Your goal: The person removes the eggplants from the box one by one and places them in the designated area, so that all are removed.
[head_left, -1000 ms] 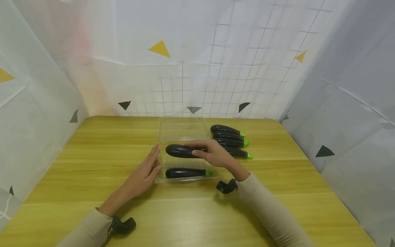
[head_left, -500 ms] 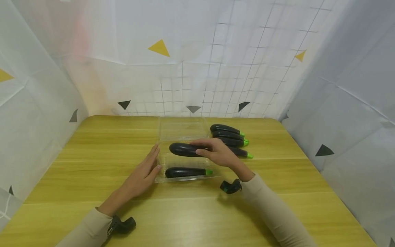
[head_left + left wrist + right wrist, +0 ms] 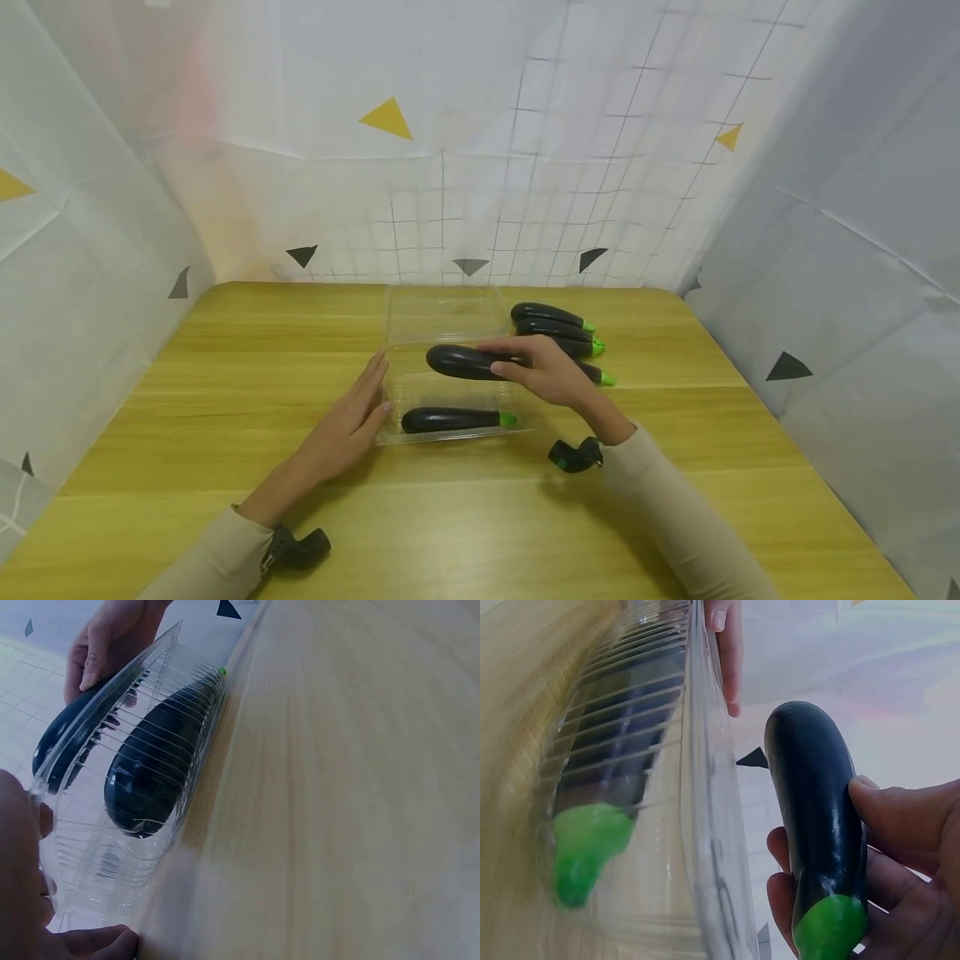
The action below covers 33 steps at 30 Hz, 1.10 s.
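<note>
My right hand (image 3: 546, 368) grips a dark eggplant (image 3: 461, 362) round its stem half, thumb on one side and fingers on the other. In the right wrist view this eggplant (image 3: 810, 795) shows its green cap, and it hangs above the clear plastic box. Inside that ribbed box (image 3: 453, 390) a second eggplant (image 3: 450, 419) lies along the near wall, cap to the right. The fairly straight fingers of my left hand (image 3: 341, 429) rest against the box's left side. The box's lid (image 3: 447, 312) is folded back behind it.
Several eggplants lie in a row right of the box, among them the farthest eggplant (image 3: 547, 314), their green caps to the right. The wooden table (image 3: 450, 533) meets a white sheet (image 3: 330, 200) at the back, and grey sheets stand at both sides.
My right hand has moved a little to the right with the eggplant in its grip. The left hand, the box and the eggplant inside it have stayed put.
</note>
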Tool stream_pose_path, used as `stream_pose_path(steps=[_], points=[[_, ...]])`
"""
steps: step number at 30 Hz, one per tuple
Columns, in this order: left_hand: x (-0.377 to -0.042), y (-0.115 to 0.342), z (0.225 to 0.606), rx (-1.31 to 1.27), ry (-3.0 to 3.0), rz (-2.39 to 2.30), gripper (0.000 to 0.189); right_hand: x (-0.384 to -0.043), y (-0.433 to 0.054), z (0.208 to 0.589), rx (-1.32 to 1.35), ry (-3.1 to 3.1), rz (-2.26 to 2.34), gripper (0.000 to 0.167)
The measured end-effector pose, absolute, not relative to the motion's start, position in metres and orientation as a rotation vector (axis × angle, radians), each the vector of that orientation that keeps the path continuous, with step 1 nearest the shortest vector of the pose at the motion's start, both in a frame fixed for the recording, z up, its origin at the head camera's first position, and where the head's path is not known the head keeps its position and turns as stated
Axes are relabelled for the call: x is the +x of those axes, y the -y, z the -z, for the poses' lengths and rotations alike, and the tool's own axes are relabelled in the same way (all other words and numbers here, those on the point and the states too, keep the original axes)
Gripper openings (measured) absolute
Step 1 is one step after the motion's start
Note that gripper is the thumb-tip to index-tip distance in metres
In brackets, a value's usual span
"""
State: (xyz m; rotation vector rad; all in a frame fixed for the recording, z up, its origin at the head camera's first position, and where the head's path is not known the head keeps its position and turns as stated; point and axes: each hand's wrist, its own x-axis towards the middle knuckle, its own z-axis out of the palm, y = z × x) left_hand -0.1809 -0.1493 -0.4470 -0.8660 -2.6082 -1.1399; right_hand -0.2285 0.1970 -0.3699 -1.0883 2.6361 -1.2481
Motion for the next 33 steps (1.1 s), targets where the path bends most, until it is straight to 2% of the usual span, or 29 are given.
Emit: stream_pose_path(steps=[33], points=[[-0.177,0.151,0.446,-0.852,2.595,1.175,0.065,-0.221,-0.241,0.366,-0.984,-2.675,1.322,0.035]])
